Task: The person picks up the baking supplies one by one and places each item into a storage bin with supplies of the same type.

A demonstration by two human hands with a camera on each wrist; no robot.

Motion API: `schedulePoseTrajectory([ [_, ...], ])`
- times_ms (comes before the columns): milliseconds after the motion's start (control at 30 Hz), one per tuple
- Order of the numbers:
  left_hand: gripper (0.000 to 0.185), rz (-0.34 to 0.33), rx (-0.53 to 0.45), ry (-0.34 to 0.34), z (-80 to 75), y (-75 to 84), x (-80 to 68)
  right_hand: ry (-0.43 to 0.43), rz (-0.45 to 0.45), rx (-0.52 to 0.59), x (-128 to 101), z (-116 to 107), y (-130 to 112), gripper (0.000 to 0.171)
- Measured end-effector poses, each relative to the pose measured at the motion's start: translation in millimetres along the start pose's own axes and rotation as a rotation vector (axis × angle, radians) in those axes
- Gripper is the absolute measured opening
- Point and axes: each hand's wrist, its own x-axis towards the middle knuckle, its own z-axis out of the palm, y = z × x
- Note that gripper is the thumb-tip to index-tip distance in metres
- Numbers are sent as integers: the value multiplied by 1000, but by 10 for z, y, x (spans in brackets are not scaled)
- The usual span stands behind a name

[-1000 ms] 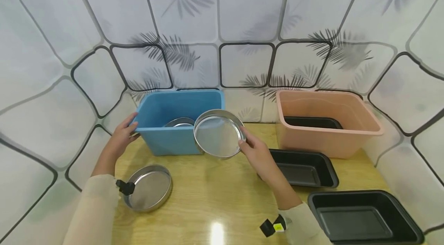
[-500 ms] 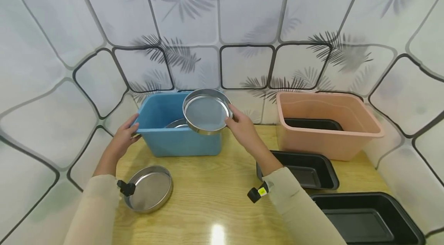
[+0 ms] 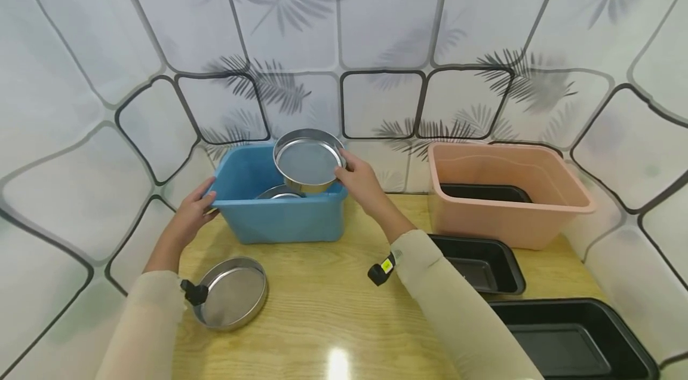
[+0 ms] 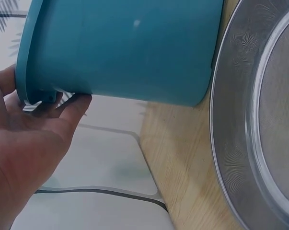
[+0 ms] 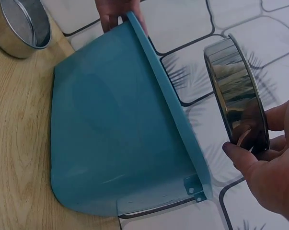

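Note:
My right hand (image 3: 361, 184) pinches the rim of a round metal sieve (image 3: 307, 160), its fine mesh letting the blue behind show through. The sieve is tilted above the right part of a blue plastic bin (image 3: 279, 221). Inside that bin another round metal piece (image 3: 280, 192) shows partly over the front wall. My left hand (image 3: 189, 215) grips the bin's left end; in the left wrist view the fingers curl under its rim (image 4: 23, 72). A second round sieve (image 3: 231, 293) lies on the table below the left hand.
A pink bin (image 3: 484, 221) stands at the right with a black pan (image 3: 484, 191) inside. Two more black rectangular pans, a nearer one (image 3: 559, 344) and a farther one (image 3: 478, 266), lie on the wooden table (image 3: 312, 308). A patterned sheet (image 3: 384, 99) rises behind the bins.
My right hand has carried the sieve left and away from me, from in front of the blue bin's right corner to above its opening. The left hand keeps its grip.

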Motion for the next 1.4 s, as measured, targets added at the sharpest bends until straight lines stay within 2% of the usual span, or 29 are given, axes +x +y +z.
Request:
schedulePoseTrajectory([
  [233,68,3,-36,-11,-28,-22,-31,-5,64,-32,233,166,51,58],
  [467,69,6,-57,-36,-49,-49,-38,-57,49,-140,460,352,108,56],
  [700,71,38,-107,-65,-46,-64,-12,-132,145,-46,655,468,189,58],
  [800,69,41,-96,-64,-60,-64,-9,-144,179,-26,724,510,189,59],
  [1167,71,35,-40,-61,-113,-27,-19,-144,212,-24,894,743,239,58],
  [1400,70,32,1,-66,-100,-11,7,-150,266,-82,968,758,338,60],
])
